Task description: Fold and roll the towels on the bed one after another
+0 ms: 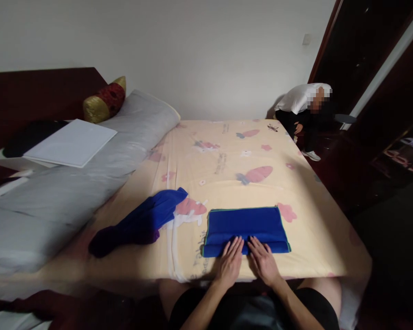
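A blue cloth [244, 221] with green edging lies spread on the bed, its near edge folded or rolled over into a thick band. My left hand [231, 261] rests on that band left of its middle, fingers stretched out flat. Beside it, a small gap away, my right hand [263, 261] presses on the same band, also with fingers extended. Neither hand grips anything. To the left, a crumpled blue cloth [144, 220] with a dark purple end lies in a loose heap, apart from both hands.
The bed's cream sheet [223, 188] has carrot and flower prints. A grey rolled quilt [131, 130] lies along the left, with a white board [74, 143] and red-gold bolster [106, 101]. Eyeglasses [272, 128] lie at the far right corner, near a bent-over seated person [298, 98].
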A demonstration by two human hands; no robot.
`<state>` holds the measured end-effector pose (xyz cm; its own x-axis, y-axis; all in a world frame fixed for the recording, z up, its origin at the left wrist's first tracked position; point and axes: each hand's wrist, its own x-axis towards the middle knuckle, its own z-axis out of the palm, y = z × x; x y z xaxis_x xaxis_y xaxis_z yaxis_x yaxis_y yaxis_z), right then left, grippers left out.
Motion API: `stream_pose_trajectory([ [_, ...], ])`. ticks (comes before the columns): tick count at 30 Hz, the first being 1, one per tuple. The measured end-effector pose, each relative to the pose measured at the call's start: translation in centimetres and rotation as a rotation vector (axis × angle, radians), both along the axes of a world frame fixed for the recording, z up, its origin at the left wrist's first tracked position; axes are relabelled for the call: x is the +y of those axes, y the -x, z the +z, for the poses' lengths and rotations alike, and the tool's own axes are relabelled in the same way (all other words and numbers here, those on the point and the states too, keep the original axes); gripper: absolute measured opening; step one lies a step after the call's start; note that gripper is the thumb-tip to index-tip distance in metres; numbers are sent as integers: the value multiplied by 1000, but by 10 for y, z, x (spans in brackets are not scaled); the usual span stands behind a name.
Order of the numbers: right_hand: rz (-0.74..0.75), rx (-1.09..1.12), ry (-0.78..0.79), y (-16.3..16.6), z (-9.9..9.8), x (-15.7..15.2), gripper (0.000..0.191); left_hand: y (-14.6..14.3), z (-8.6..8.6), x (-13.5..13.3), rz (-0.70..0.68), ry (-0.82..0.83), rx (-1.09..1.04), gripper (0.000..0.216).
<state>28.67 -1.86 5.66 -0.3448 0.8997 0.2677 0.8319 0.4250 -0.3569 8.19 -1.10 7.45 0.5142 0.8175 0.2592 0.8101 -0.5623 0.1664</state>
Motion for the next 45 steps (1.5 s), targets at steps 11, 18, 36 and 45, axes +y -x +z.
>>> stream_pose_trajectory([
  [11, -272, -49, -51, -90, -14, 9, 45, 79, -5, 11, 287, -84, 42, 50],
  [18, -159, -40, -70, -125, -19, -14, 51, 98, -12, -10, 206, -146, 15, 42],
  [36, -269, -131, 85, -116, 17, 35, 19, 76, 33, 36, 378, 200, 39, 29],
  [45, -170, -125, 53, -38, 27, 17, 44, 5, 30, 17, 248, 197, 30, 41],
])
